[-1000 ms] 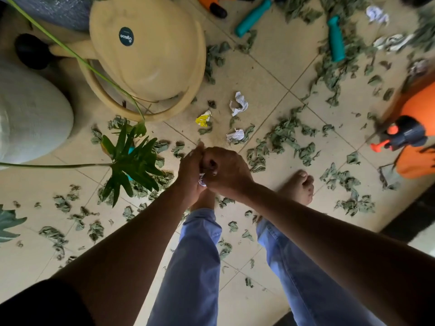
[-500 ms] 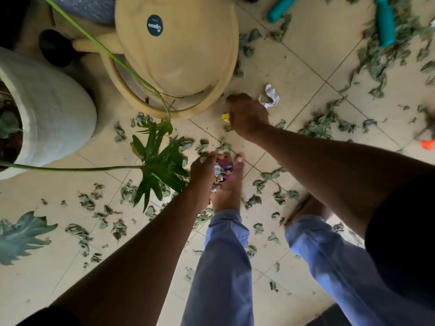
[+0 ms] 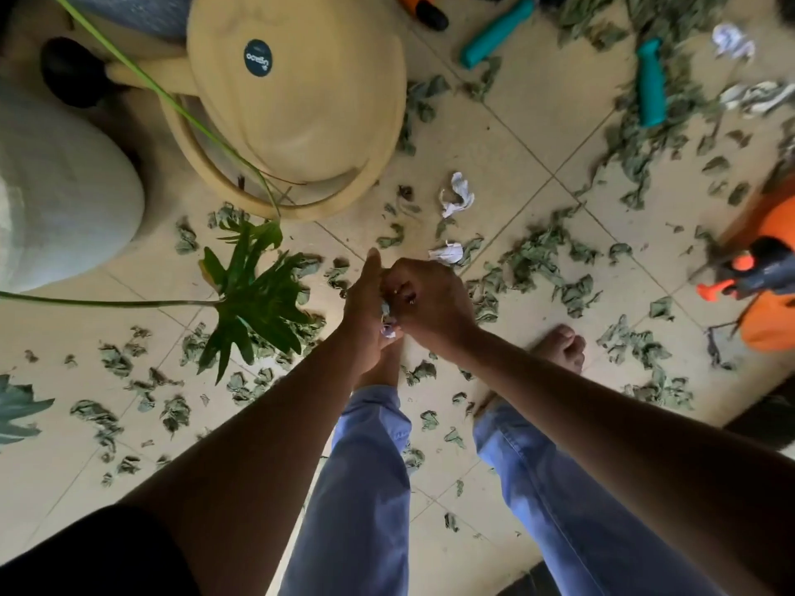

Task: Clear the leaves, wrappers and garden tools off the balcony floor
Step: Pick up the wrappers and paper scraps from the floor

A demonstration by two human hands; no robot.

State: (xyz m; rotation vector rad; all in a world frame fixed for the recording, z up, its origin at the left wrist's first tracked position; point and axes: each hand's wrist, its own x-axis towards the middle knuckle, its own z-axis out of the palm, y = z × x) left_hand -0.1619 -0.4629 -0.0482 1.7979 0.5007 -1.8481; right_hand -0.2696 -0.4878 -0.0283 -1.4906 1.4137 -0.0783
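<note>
Above the floor (image 3: 494, 135), at knee height | left hand (image 3: 365, 307) cupped around crumpled wrappers (image 3: 388, 324), right hand (image 3: 430, 303) pressed closed against it, stuffing more in | risk: overfilled palm spills scraps among leaves (image 3: 537, 260) | wad shapeless, no clear axis; teal tool (image 3: 650, 83) lies lengthwise away from viewer.

Dried green leaves (image 3: 533, 260) lay scattered across the tiled floor (image 3: 494, 135). Two crumpled white wrappers (image 3: 458, 195) lay mid-floor; two teal-handled tools (image 3: 649, 81) lay near its far edge.
</note>
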